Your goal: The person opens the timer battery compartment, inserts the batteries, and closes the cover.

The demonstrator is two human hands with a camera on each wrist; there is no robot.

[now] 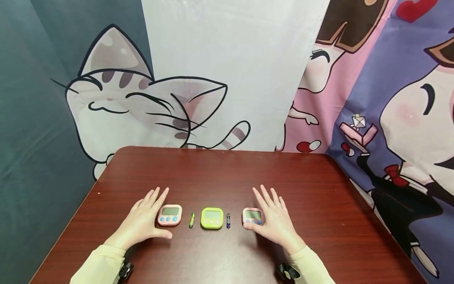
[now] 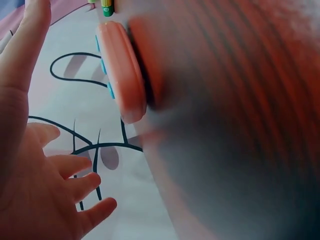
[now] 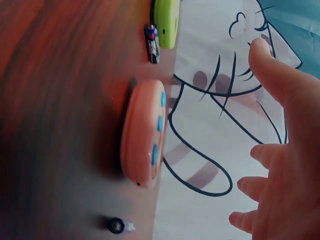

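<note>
Beside a pink digital timer point(image 1: 170, 215) with blue buttons, my left hand point(image 1: 142, 221) is spread, fingers straight and thumb out, holding nothing. My right hand point(image 1: 276, 223) is likewise spread and overlaps the right part of a second pink timer point(image 1: 253, 214) in the head view. Between these two lies a lime-green timer point(image 1: 212, 218) with a grey screen. A green battery point(image 1: 192, 220) is left of it, a dark battery point(image 1: 228, 221) right of it. The right wrist view shows another small dark cylinder point(image 3: 118, 225) past the right pink timer; my right hand hides it from the head camera.
Everything lies in a row on a reddish-brown wooden table point(image 1: 220, 173) with rounded far corners. Behind the far edge hangs a white and teal cloth point(image 1: 227, 47) with a cartoon cat. A cartoon-printed cloth point(image 1: 365, 94) hangs at the right. Each wrist wears a small black camera point(image 1: 125, 271).
</note>
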